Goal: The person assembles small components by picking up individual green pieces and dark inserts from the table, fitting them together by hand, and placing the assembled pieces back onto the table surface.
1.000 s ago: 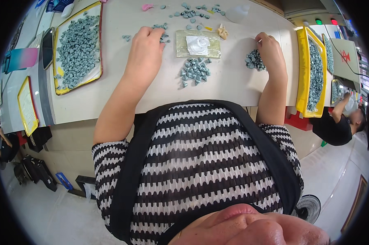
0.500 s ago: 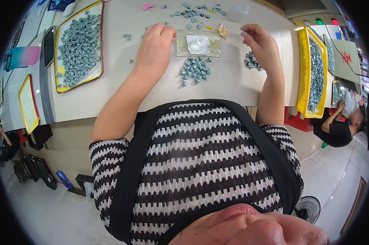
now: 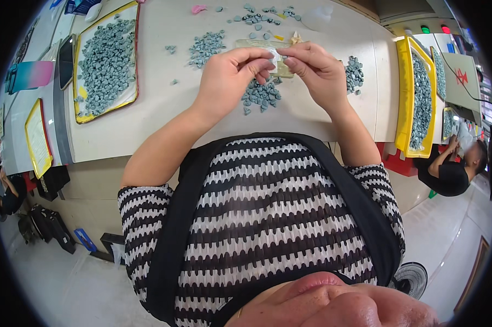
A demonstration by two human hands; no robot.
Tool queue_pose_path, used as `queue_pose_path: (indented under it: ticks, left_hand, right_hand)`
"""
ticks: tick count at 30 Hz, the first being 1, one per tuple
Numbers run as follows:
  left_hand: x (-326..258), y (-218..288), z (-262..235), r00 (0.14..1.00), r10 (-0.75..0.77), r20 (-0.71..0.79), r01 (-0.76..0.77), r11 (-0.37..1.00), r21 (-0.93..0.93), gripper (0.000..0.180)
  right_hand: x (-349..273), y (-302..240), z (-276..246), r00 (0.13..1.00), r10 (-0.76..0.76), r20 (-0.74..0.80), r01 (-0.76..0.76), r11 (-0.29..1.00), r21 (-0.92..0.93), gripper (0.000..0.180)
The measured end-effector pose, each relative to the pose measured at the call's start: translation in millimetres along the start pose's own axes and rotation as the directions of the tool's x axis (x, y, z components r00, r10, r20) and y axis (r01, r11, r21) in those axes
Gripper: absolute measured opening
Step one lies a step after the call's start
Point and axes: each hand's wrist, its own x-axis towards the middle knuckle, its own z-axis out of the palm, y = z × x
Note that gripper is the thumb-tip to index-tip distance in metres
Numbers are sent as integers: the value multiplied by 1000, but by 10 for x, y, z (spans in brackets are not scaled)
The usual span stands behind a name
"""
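Note:
My left hand (image 3: 232,79) and my right hand (image 3: 318,70) are close together over a greenish flat pad (image 3: 248,43), fingertips pinched and nearly meeting. Whatever sits in either pinch is too small or hidden to make out. Between the fingers shows part of a white patch (image 3: 275,54) on the pad. A pile of small grey-green stones (image 3: 261,97) lies on the near side of the pad, partly under my left fingers. Another heap of stones (image 3: 206,48) is beyond my left hand, and a third heap (image 3: 354,75) lies right of my right hand.
A yellow-rimmed tray of stones (image 3: 107,65) stands on the left, beside a phone (image 3: 66,61). At right is a yellow bin of stones (image 3: 404,98). Scattered stones (image 3: 257,20) and a crumpled beige scrap (image 3: 296,38) lie farther back. A co-worker (image 3: 447,171) sits at far right.
Both hands have moved inward from the side heaps and now meet above the pad, covering much of it. The left and right heaps are more exposed.

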Motion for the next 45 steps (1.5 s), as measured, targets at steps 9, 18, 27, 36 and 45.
queue_pose_path:
  ticks: [9, 18, 27, 36, 45]
  left_hand:
    - [-19, 7, 62, 998, -19, -57, 13, 995, -104, 20]
    - [-45, 60, 72, 994, 11, -109, -1, 996, 87, 19]
    - [-28, -40, 26, 983, 150, -107, -102, 927, 360, 20]
    - [-35, -56, -5, 992, 91, -85, -50, 916, 398, 20]
    - [-42, -58, -14, 993, 71, -90, -29, 915, 401, 20]
  right_hand:
    - [-31, -75, 86, 964, 266, 9, -254, 908, 333, 14]
    - [-42, 38, 114, 996, 31, -80, -25, 997, 77, 13]
    - [38, 174, -40, 878, -477, 43, 417, 717, -559, 23]
    - [54, 251, -67, 784, -552, 283, 583, 498, -642, 31]
    - [48, 215, -38, 769, -563, 302, 592, 449, -669, 31]
